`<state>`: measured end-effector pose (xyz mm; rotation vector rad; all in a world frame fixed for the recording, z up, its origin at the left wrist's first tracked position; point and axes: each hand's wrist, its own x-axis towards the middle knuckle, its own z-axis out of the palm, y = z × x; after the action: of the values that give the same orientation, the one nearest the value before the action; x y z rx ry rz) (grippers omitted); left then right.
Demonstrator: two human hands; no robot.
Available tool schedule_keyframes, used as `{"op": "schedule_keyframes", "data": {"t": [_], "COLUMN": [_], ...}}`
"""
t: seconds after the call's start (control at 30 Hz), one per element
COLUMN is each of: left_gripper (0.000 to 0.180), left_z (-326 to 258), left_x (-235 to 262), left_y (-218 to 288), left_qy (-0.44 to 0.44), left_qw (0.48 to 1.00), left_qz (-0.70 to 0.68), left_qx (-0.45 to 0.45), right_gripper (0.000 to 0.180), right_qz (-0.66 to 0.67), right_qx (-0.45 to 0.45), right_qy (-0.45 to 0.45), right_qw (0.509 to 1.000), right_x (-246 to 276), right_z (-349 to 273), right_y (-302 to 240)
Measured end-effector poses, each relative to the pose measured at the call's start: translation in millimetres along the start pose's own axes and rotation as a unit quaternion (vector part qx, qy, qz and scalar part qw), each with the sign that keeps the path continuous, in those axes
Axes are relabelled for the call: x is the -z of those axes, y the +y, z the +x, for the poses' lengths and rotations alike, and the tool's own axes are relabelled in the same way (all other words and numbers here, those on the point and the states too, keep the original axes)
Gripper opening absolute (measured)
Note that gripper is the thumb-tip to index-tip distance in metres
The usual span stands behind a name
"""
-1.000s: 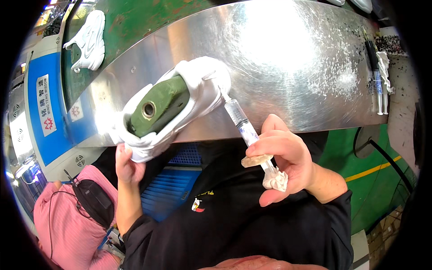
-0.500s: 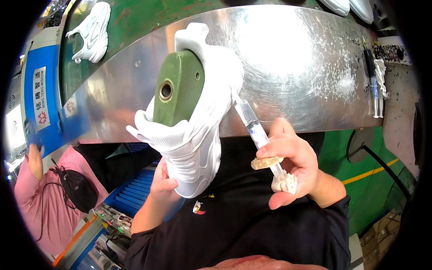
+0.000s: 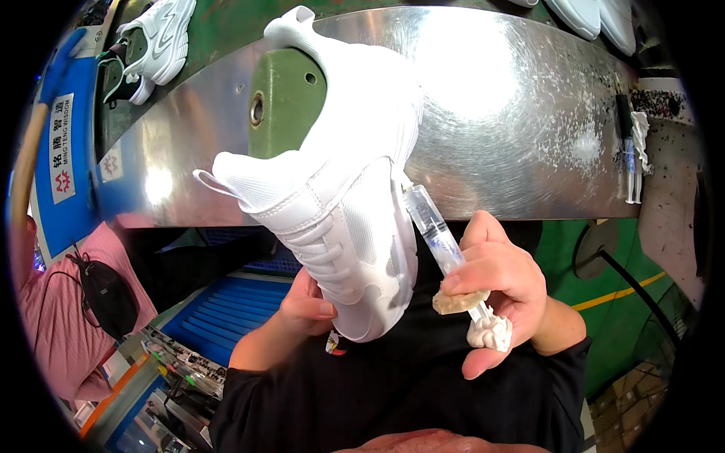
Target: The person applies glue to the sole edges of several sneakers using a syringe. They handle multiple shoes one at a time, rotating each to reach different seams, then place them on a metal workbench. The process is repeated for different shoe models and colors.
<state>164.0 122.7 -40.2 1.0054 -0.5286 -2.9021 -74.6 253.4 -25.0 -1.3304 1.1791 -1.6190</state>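
Moved: I have tipped the shoe (image 3: 340,204) more upright and closer to me.
Left hand (image 3: 306,306): my fingers wrap the toe from beneath.
Right hand (image 3: 498,283): closed around a syringe (image 3: 438,238), its tip touching the shoe's side.
Shoe: on a green last (image 3: 283,102), above the steel table (image 3: 513,113).

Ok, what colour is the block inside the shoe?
Olive green; the block fills the white shoe, clearest in the head view.
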Motion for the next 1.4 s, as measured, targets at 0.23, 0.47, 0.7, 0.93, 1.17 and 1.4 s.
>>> {"op": "schedule_keyframes", "data": {"t": [0.23,0.47,0.7,0.93,1.17,1.4], "left_gripper": [0.096,0.090,0.070,0.051,0.042,0.036], "left_z": [11,19,32,54,87,111], "left_x": [-13,-9,-3,-28,-54,-74], "left_y": [0,-1,-17,-24,-26,-25], "left_qy": [-0.032,-0.096,-0.177,-0.228,-0.288,-0.273], "left_qw": [0.999,0.994,0.973,0.958,0.949,0.954], "left_qz": [-0.016,-0.028,-0.121,-0.135,-0.083,-0.082], "left_qx": [0.015,0.051,0.080,0.109,0.096,0.089], "right_gripper": [0.065,0.073,0.070,0.066,0.063,0.062], "right_qz": [-0.006,0.025,0.036,-0.044,-0.120,-0.219], "right_qx": [-0.024,-0.080,-0.202,-0.212,-0.180,-0.130], "right_qy": [-0.038,-0.074,-0.090,-0.079,-0.053,-0.016], "right_qw": [0.999,0.994,0.975,0.973,0.975,0.967], "right_x": [5,8,22,25,27,22], "right_z": [4,-7,-22,-44,-57,-65], "right_y": [-10,-35,-87,-128,-145,-137]}}
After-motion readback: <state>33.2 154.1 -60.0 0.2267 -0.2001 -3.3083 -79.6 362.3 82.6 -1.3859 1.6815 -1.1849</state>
